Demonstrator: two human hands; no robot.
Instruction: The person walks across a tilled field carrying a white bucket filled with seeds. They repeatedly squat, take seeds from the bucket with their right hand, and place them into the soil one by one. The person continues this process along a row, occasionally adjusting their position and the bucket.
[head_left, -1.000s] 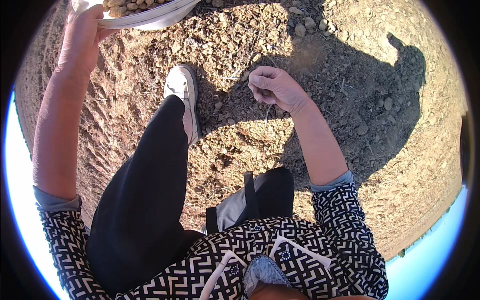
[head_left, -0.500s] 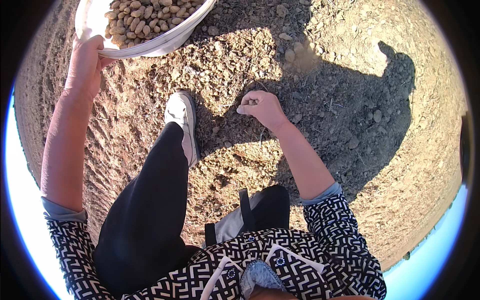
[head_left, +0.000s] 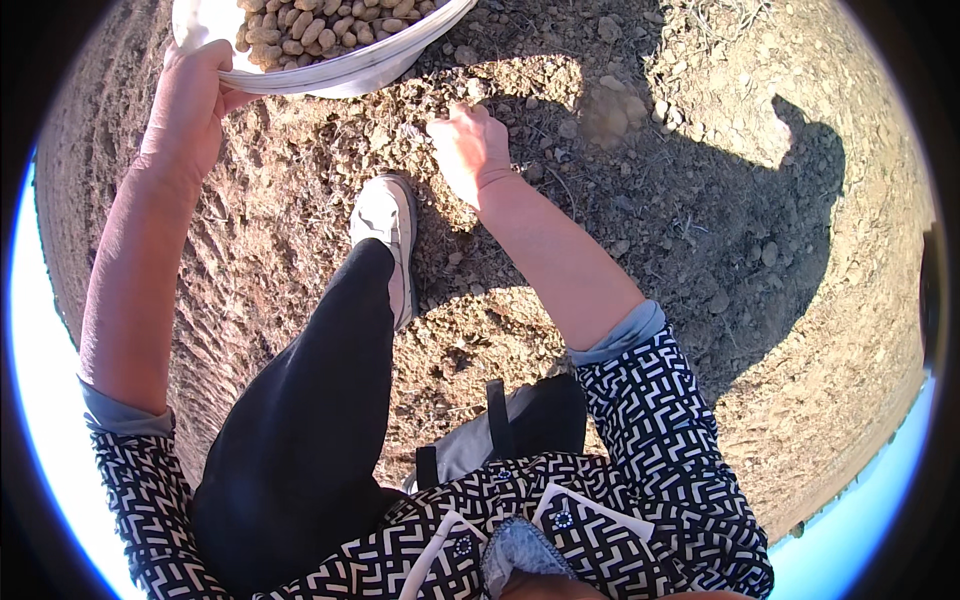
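Upper left: left hand (head_left: pixel 195 110) pinching the bucket (head_left: pixel 385 72) by its rim. Upper centre: right hand (head_left: pixel 470 150), curled, contents hidden, below and right of the peanuts (head_left: pixel 325 28).

Bright sunshine lights the ground (head_left: pixel 800 420), and the colors look warm and yellow-brown. The sun shines from behind the person, on the left — a big dark shadow (head_left: pixel 740 220) falls up and to the right. Little stones show inside it, just dimmer. The inside of the bucket (head_left: pixel 360 78) glows so white on its left that nothing shows there. The black pants (head_left: pixel 310 370) are too dark to show many folds. A hazy smudge (head_left: pixel 607 112) sits right of the right hand (head_left: pixel 468 155). Around the rim everything bends like a ball, with black corners — the sky (head_left: pixel 850 510) is blue at the right but washed-out white at the left, with a blue-purple edge.
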